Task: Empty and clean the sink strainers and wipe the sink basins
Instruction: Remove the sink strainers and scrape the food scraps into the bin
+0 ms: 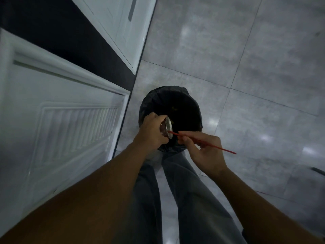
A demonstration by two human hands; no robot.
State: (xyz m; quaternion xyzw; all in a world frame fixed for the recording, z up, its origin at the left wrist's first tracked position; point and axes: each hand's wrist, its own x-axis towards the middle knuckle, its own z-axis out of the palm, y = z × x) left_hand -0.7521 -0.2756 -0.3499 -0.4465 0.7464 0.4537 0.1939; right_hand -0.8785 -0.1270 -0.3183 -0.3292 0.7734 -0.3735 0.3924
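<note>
While we stand over the bin: risks, near to far.
Right hand (202, 152): grip pinches a red stick (202, 142); prodding too hard could flick scraps onto the floor (255, 76).
Left hand (152, 132): grip wraps the strainer (168, 126), tilted on edge above the bin's near-left rim; a slip drops it.
Lined bin (175, 101): dark, so fallen debris is hard to check.

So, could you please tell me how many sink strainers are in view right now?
1: a metal sink strainer, tilted in the left hand over the black-lined bin. Any others are out of view.
</note>
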